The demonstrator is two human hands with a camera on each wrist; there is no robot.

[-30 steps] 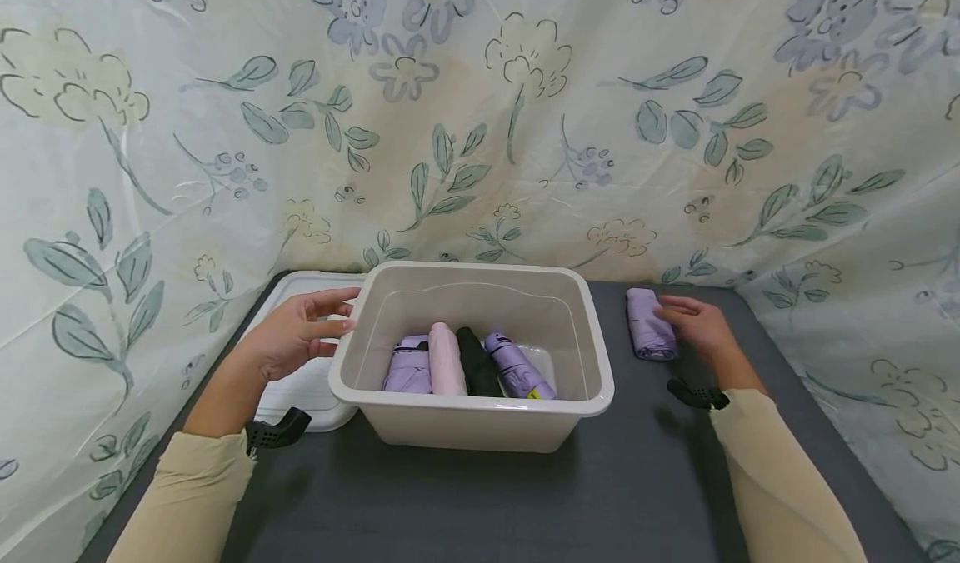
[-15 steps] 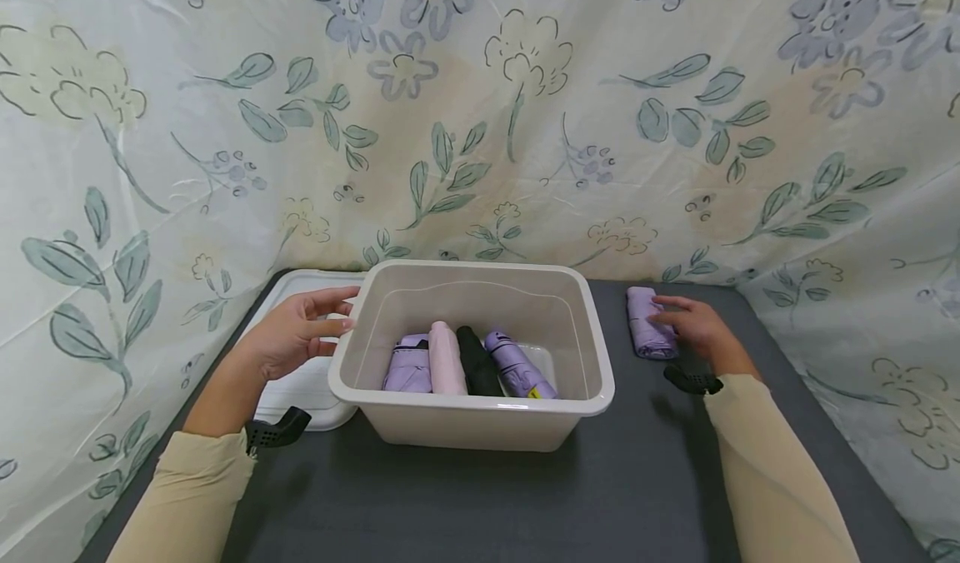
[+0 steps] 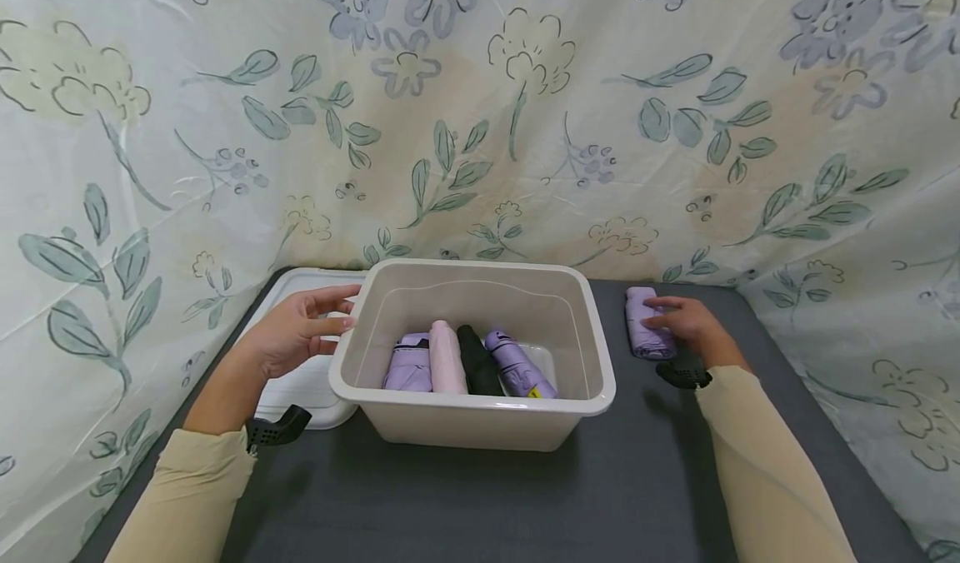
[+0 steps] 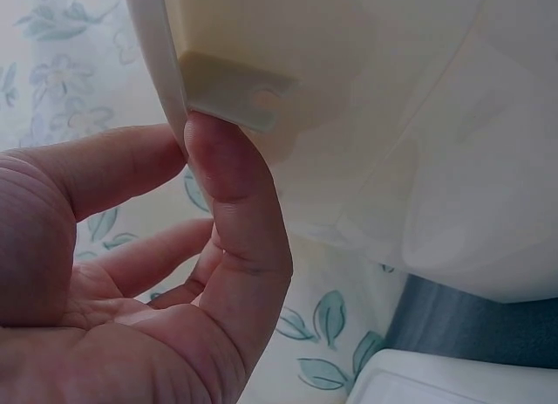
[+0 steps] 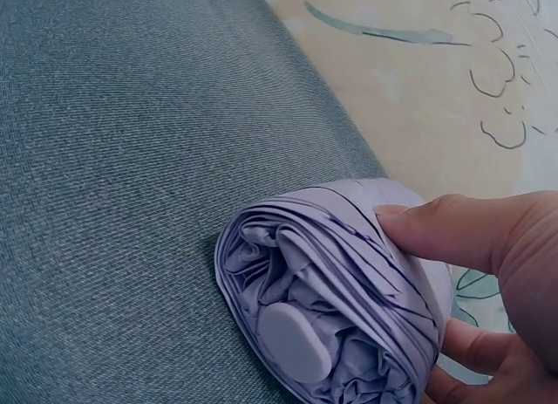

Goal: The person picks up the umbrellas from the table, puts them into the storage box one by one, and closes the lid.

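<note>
A cream plastic bin (image 3: 480, 425) stands at the middle of the table. My left hand (image 3: 295, 334) holds its left rim between thumb and finger; the left wrist view shows the fingertips (image 4: 228, 160) right at the rim (image 4: 166, 64). Inside the bin lie a lavender folded umbrella (image 3: 408, 367), a pink one (image 3: 447, 361), a dark one (image 3: 477, 363) and a purple one (image 3: 520, 367). To its right, another lavender folded umbrella (image 3: 641, 321) lies on the table. My right hand (image 3: 688, 323) grips it, thumb on top and fingers along its side (image 5: 323, 273).
A white lid (image 3: 307, 392) lies flat at the left, partly behind my left hand and the bin. The dark grey cloth-covered table (image 3: 480, 505) reaches back to a floral curtain (image 3: 480, 130), which also hangs at both sides.
My right hand has moved a little left, its fingers reaching further over the lavender umbrella, which lies in nearly the same place. The left hand and bin have stayed put.
</note>
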